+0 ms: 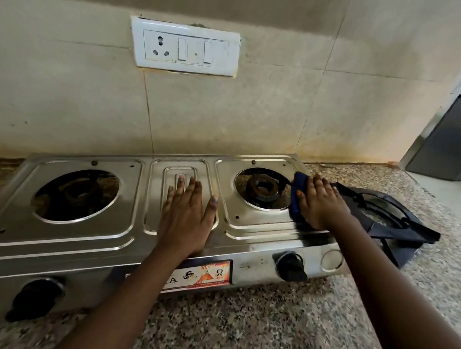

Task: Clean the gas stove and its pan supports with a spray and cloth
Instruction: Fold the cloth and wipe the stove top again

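Stove: a steel two-burner gas stove [120,236] sits on a speckled granite counter [278,330], its far edge close to the tiled wall [259,106].
Burners: the left burner well [76,195] and the right burner [263,189] are both bare, with no pan supports over them.
Cloth: a dark blue cloth [297,194] lies on the stove top just right of the right burner.
Right hand: the right hand [321,205] presses flat on the cloth, fingers fairly straight.
Left hand: the left hand [186,215] rests palm down, fingers spread and relaxed, on the raised middle panel between the burners; it grasps nothing.
Pan support: a black pan support [390,216] lies on the counter just right of the stove.
Knobs: two black knobs [290,266] on the near front face.
Wall: a white socket and switch plate [184,47] above the stove.
Far right: a grey appliance [460,138].
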